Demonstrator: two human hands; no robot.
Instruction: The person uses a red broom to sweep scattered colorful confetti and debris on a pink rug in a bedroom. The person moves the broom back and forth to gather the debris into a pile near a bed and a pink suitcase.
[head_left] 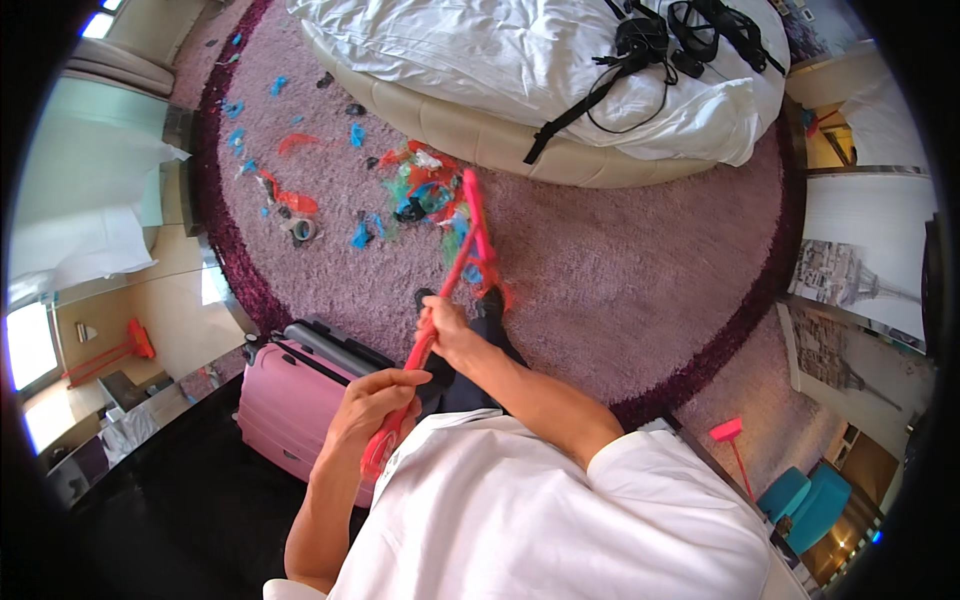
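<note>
Both our hands are closed around the red broom: the left hand wraps the handle near its butt end, the right hand grips it farther along, toward the head. The handle is thus held at two spaced places, with a bare stretch between, and it slants from close against our body up and to the right, out over the rug. The pink broom head lies beyond the right hand, which is the nearer of the two; its long axis runs roughly away from us, at an angle to the handle. Just left of the head, and ahead of both hands, sits a heap of coloured scraps, red, blue, green and black, close to the bed base; a few pieces lie nearer us, by our dark shoes. Farther left we see loose blue bits and a roll of tape. Whether the bristles touch the rug we cannot tell.
</note>
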